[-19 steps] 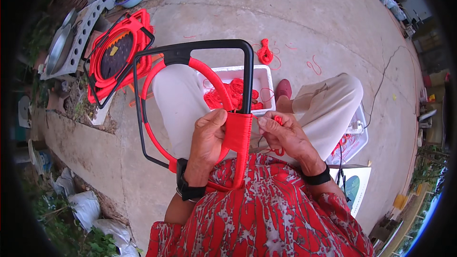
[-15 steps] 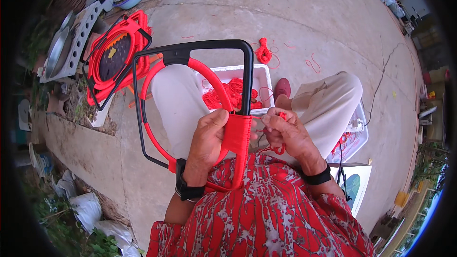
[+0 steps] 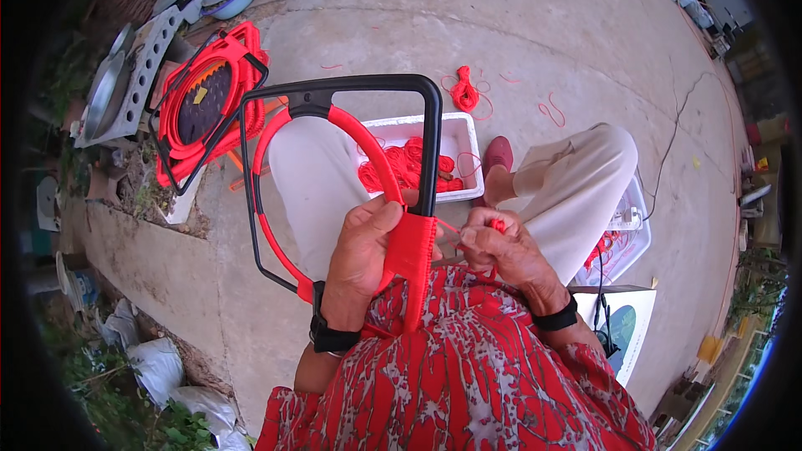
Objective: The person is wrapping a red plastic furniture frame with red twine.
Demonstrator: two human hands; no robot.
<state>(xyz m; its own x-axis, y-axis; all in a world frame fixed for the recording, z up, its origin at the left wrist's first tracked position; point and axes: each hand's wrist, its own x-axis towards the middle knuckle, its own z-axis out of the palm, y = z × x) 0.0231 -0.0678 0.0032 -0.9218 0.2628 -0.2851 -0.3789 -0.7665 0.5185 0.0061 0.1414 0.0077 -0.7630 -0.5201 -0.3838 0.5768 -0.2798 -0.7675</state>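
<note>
A black frame (image 3: 432, 138) with a red cord-wrapped ring (image 3: 365, 139) inside it stands over my lap. My left hand (image 3: 365, 242) grips the ring beside a wide band of tightly wound red cord (image 3: 412, 244) at the frame's lower right. To the right of that band my right hand (image 3: 499, 248) is closed on a small bundle of red cord (image 3: 498, 225). A strand runs from the band to these fingers. The fingertips of my left hand are partly hidden behind the ring.
Between my feet a white foam box (image 3: 459, 131) holds red cord. Another red cord hank (image 3: 464, 93) lies on the concrete beyond it. Similar red frames (image 3: 200, 108) are stacked at left. A plastic bin (image 3: 631, 238) and a white carton (image 3: 628, 321) stand at right.
The frame's lower right part and the cord band have shifted slightly downward with my left hand. My right hand, still gripping the bundle, has dropped slightly and turned.
</note>
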